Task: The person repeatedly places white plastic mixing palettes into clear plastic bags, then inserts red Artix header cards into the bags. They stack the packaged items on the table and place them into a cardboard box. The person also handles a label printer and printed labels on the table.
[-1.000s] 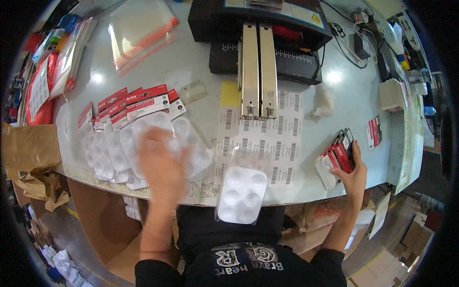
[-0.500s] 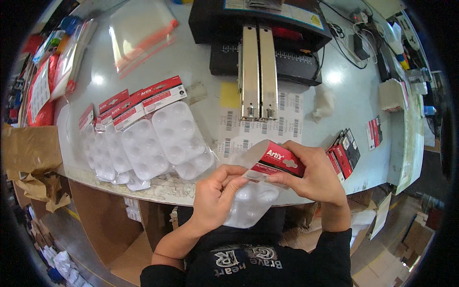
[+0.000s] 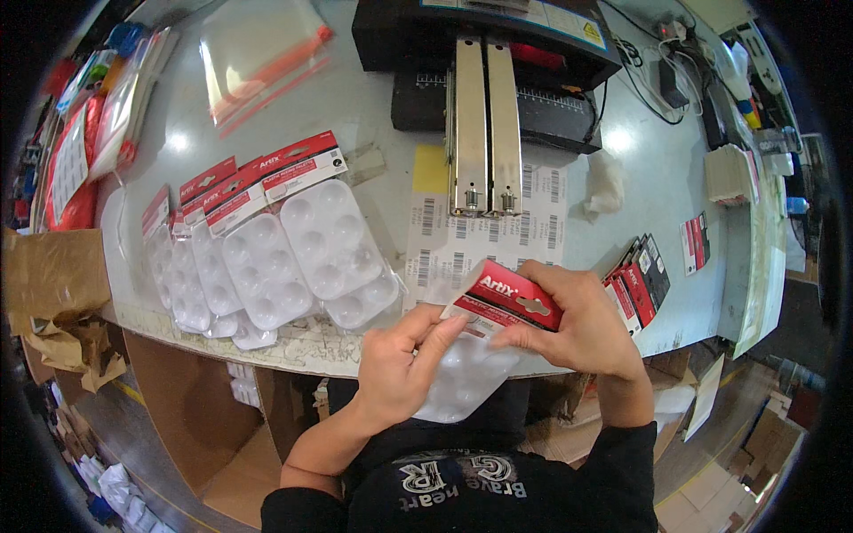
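In front of me, at the table's near edge, I hold a white plastic paint palette (image 3: 464, 380) in a clear bag. A red and white header card (image 3: 511, 298) with a hang hole is bent over the bag's top. My left hand (image 3: 398, 366) pinches the card's left lower corner and the bag between thumb and fingers. The card's right end is gripped by my right hand (image 3: 582, 324), thumb below and fingers behind. Just beyond my hands lies a sheet of barcode labels (image 3: 426, 222).
Several carded palettes (image 3: 267, 275) overlap on the left. A black machine (image 3: 489, 98) with a metal arm stands ahead. Loose header cards (image 3: 635, 289) lie to the right. Clear bags (image 3: 267, 53) are at the far left, a crumpled white piece (image 3: 606, 182) beyond my right hand. Cardboard boxes (image 3: 191, 409) stand below the table.
The header card's raised, arched flap has come down flatter over the bag top. Both hands keep their grip and have barely shifted. The view has moved slightly.
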`<state>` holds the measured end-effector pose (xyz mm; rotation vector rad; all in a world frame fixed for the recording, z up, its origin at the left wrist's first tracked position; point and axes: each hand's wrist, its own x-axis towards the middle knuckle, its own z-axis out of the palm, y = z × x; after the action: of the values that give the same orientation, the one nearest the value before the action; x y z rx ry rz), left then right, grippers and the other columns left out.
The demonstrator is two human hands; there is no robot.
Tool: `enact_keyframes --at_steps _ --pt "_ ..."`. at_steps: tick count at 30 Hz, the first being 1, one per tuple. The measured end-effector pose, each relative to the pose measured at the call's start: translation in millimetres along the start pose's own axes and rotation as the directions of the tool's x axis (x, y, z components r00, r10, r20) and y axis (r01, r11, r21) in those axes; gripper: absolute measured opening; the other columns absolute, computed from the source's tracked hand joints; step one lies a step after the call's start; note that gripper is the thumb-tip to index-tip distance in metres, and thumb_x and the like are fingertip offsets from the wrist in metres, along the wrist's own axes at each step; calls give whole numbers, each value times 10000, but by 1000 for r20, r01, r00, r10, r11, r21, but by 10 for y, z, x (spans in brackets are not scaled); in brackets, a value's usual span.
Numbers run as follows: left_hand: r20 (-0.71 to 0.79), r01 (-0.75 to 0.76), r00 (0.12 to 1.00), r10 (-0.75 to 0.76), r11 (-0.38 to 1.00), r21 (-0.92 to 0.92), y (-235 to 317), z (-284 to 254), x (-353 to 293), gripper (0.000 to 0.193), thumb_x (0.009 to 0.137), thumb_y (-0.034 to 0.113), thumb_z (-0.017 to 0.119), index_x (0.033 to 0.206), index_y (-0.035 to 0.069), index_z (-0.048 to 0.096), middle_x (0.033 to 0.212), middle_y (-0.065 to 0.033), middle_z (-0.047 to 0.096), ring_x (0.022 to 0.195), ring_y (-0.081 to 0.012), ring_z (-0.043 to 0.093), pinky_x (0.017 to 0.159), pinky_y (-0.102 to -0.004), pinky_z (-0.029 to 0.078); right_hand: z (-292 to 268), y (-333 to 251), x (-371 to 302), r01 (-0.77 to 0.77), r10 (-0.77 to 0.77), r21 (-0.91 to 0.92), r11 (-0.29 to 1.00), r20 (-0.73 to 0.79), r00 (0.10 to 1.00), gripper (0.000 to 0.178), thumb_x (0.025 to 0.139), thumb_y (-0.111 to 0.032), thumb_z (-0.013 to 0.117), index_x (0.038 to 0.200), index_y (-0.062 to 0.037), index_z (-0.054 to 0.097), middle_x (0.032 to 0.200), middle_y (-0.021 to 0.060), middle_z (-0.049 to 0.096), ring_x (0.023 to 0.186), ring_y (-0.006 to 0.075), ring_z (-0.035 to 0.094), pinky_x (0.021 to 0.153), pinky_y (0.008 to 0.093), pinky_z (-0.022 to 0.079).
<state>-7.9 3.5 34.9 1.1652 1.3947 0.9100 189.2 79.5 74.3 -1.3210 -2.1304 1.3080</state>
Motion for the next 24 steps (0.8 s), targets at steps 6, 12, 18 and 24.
enact_keyframes --at_steps 6,12,18,24 --pt "-13 -74 997 75 997 27 -24 60 36 156 925 166 602 916 26 672 571 -66 546 464 -98 462 466 -257 377 8 24 -1 12 -12 4 1000 -54 998 238 848 -239 671 914 -24 593 697 175 597 656 370 596 579 401 452" --pt "-94 -54 994 49 997 -50 -43 63 -6 177 935 121 577 897 -31 661 687 -16 598 620 -57 488 583 -205 391 5 167 65 112 -120 -56 992 -184 975 180 875 -161 617 992 -24 621 745 171 631 653 283 624 604 329 485" --pt "-296 -61 955 11 985 -162 -134 30 48 214 951 126 566 869 -52 650 713 34 572 657 -34 440 580 -187 360 70 270 -202 -377 394 481 792 69 916 197 876 -115 664 914 78 679 753 85 661 627 84 594 570 234 491" --pt "-293 -74 956 28 986 -148 -194 88 68 226 964 129 547 885 -57 648 715 10 590 662 -37 448 581 -196 374 212 366 -301 -305 396 602 738 -20 918 161 881 -87 650 882 71 678 745 93 669 590 96 607 510 200 455"
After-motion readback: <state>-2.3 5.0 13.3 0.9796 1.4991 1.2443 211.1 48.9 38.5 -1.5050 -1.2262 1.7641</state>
